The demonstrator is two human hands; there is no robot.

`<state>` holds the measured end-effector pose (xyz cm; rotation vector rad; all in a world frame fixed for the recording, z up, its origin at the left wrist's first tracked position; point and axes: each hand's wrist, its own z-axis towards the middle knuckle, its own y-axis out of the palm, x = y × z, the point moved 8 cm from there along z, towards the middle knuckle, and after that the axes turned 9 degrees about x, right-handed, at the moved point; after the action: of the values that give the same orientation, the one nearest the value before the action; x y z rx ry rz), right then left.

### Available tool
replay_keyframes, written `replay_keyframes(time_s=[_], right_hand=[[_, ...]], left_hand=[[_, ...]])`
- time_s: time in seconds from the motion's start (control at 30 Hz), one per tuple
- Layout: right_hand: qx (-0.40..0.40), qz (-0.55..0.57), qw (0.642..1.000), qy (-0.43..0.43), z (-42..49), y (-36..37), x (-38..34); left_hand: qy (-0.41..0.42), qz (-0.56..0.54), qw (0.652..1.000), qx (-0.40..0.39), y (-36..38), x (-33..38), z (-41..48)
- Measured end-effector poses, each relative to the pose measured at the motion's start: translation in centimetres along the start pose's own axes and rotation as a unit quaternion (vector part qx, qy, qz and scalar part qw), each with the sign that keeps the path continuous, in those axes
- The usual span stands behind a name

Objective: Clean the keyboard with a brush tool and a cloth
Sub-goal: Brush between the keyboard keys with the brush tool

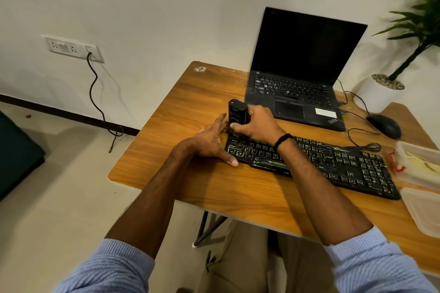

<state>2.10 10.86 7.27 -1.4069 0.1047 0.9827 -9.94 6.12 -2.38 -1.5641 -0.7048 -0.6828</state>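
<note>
A black keyboard [333,162] lies slanted across the wooden table [195,107]. My right hand [256,125] grips a black cylindrical brush tool [235,110] upright over the keyboard's far left corner; its lower end is hidden behind my fingers. My left hand [212,141] rests on the table with straight fingers against the keyboard's left end, the thumb on its near corner. No cloth is clearly in view.
An open black laptop [300,74] stands behind the keyboard, with a black mouse [384,125] and its cable to the right. Plastic containers [421,164] sit at the table's right edge. A potted plant [385,85] stands behind. A wall socket [71,47] with a hanging cable is at left.
</note>
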Motion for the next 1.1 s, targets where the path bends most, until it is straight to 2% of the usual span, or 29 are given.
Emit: replay_keyframes(time_s=[0.07,0.2,0.23,0.33,0.37,0.47,0.6,0.83,0.93,1.1], right_hand=[[0.038,-0.002,0.999,0.02,0.0,-0.5,0.6],[-0.114,0.06,0.991,-0.015,-1.5,1.8,0.0],[-0.109,0.057,0.992,-0.027,-1.6,1.8,-0.1],[0.008,0.025,1.0,-0.003,-1.3,-0.1,0.5],[0.007,0.037,0.999,0.004,-1.4,-0.1,0.8],[-0.094,0.092,0.991,-0.028,-2.4,1.7,0.5],[-0.056,0.098,0.994,-0.003,-2.2,0.8,2.1],[-0.069,0.103,0.992,0.009,-3.2,1.3,2.3],[-0.055,0.082,0.995,-0.021,-3.3,2.7,0.3],[-0.087,0.072,0.994,0.01,-3.4,-0.2,2.8]], left_hand=[[-0.007,0.003,1.0,-0.006,0.2,-0.2,-0.1],[-0.003,-0.001,1.0,0.016,-0.4,0.3,-0.1],[0.003,-0.003,1.0,0.019,-0.4,0.4,-0.1],[-0.014,-0.01,1.0,0.011,0.1,-0.3,0.0],[-0.018,-0.006,1.0,0.011,0.2,-0.4,0.0],[-0.008,0.015,1.0,0.025,-0.2,0.0,-0.2],[-0.009,0.038,0.999,0.018,0.0,-0.2,-0.2],[-0.014,0.069,0.997,0.007,0.2,-0.1,-0.1],[0.012,0.031,0.999,0.022,0.2,0.0,0.0],[-0.007,0.078,0.997,0.013,-0.2,0.4,-0.5]])
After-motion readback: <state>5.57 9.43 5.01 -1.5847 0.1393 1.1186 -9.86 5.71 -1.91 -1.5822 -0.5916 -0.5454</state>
